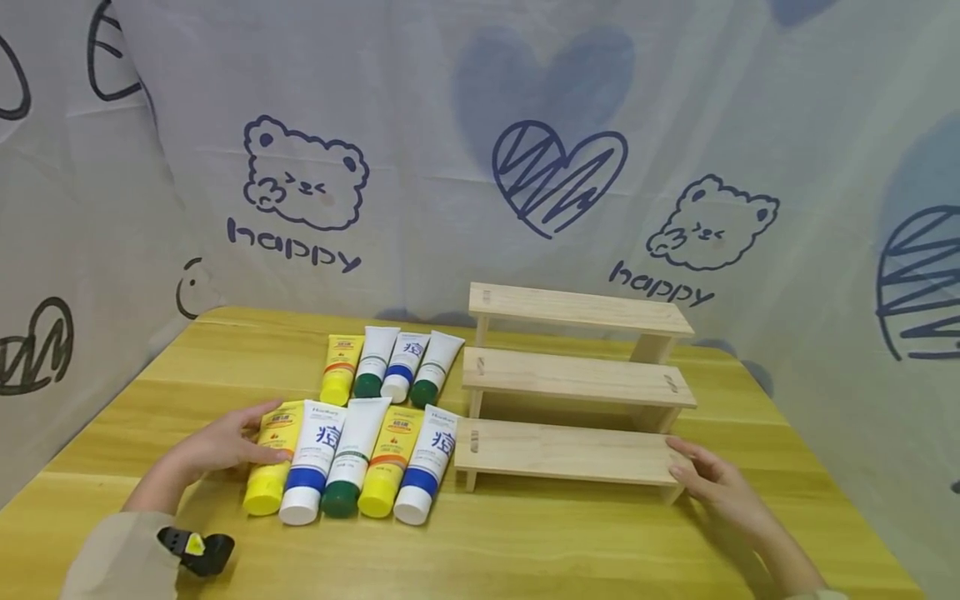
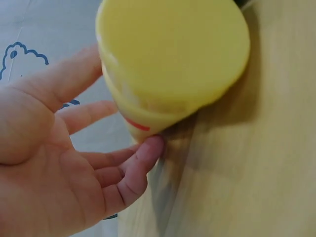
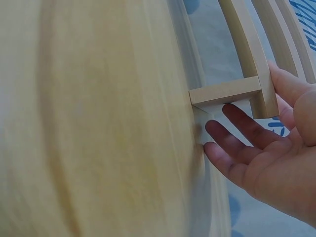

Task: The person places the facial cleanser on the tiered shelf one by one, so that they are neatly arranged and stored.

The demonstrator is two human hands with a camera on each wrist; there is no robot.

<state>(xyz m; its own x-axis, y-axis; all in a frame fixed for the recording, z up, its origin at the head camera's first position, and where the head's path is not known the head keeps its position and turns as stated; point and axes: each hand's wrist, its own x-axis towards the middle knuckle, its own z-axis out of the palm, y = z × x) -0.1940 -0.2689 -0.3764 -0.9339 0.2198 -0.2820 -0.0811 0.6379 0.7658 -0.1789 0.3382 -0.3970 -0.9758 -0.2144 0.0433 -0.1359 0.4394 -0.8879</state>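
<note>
My left hand (image 1: 228, 446) holds the leftmost yellow squeeze tube (image 1: 267, 486) of the front row. The thumb lies across its front and the fingers are round its far side; its broad yellow cap (image 2: 173, 49) fills the top of the left wrist view. On the right, my right hand (image 1: 712, 479) touches the end of the lowest plank of a three-step wooden display stand (image 1: 562, 450). In the right wrist view, loosely extended fingers (image 3: 232, 143) lie beside the stand's leg (image 3: 224, 92).
Next to the held tube lie a white tube with a blue band (image 1: 306, 475), a green-capped tube (image 1: 348, 467) and others. Behind them is a second row with a small yellow tube (image 1: 341, 367). A printed curtain (image 1: 420, 208) hangs behind the wooden table (image 1: 525, 550).
</note>
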